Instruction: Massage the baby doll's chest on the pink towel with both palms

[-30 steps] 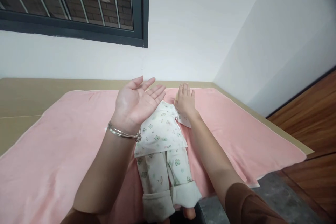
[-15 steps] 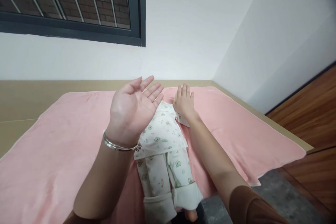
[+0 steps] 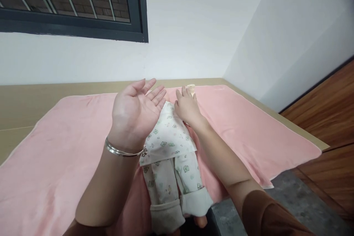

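A small doll-like figure in a white printed top [image 3: 171, 138] and matching cuffed trousers [image 3: 165, 182] lies on a pink blanket [image 3: 69, 155]. One brownish foot [image 3: 201, 222] shows below a cuff; no head is visible. My left hand [image 3: 136, 108], a silver bangle at its wrist, is raised palm up over the top's left side, fingers stretched out and holding nothing. Palm down at the top's upper right, my right hand [image 3: 188, 108] has its fingers extended. Just beyond its fingertips is a cream-coloured piece [image 3: 191, 88], partly hidden by them. Whether the fingers touch it I cannot tell.
The blanket covers a tan surface [image 3: 30, 107] that meets a white wall [image 3: 188, 44]. A dark-framed window [image 3: 138, 14] with bars is at upper left. Wooden panels [image 3: 326, 99] stand at the right, above a grey floor [image 3: 301, 195].
My right hand has shifted slightly left and its fingers have spread, uncovering more of the cream-coloured piece. My left hand stays palm up. The whole view has shifted a little.
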{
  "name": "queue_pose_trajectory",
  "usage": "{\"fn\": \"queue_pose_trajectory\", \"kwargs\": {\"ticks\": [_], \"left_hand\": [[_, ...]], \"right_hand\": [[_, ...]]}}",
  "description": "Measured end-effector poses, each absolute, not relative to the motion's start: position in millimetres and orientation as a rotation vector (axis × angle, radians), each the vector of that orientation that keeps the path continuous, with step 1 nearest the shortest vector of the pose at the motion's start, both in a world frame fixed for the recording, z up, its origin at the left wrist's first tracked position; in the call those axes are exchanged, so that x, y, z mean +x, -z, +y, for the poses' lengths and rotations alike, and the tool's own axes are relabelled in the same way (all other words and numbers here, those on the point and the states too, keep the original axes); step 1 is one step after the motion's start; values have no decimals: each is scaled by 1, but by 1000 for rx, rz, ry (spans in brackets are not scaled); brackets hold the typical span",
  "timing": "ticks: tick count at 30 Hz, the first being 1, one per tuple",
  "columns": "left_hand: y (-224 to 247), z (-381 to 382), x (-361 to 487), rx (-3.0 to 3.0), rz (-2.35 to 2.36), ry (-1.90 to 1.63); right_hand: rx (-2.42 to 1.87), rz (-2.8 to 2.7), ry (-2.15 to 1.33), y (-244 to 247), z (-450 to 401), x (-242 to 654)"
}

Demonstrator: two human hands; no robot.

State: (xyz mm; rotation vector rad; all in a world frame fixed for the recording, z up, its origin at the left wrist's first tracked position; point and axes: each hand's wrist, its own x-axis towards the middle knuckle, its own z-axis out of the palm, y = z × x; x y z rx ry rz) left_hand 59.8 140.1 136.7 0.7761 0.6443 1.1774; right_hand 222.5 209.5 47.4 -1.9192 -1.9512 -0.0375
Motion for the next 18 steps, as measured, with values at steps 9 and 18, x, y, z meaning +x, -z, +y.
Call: {"fn": "queue_pose_trajectory", "kwargs": {"ticks": [9, 18], "left_hand": [[-140, 122, 74, 768, 633, -1170], [-127, 115, 98, 893, 669, -1164]], "right_hand": [[-1318, -1817, -297, -77, 132, 190], [-980, -1974, -454, -89, 73, 177]]}}
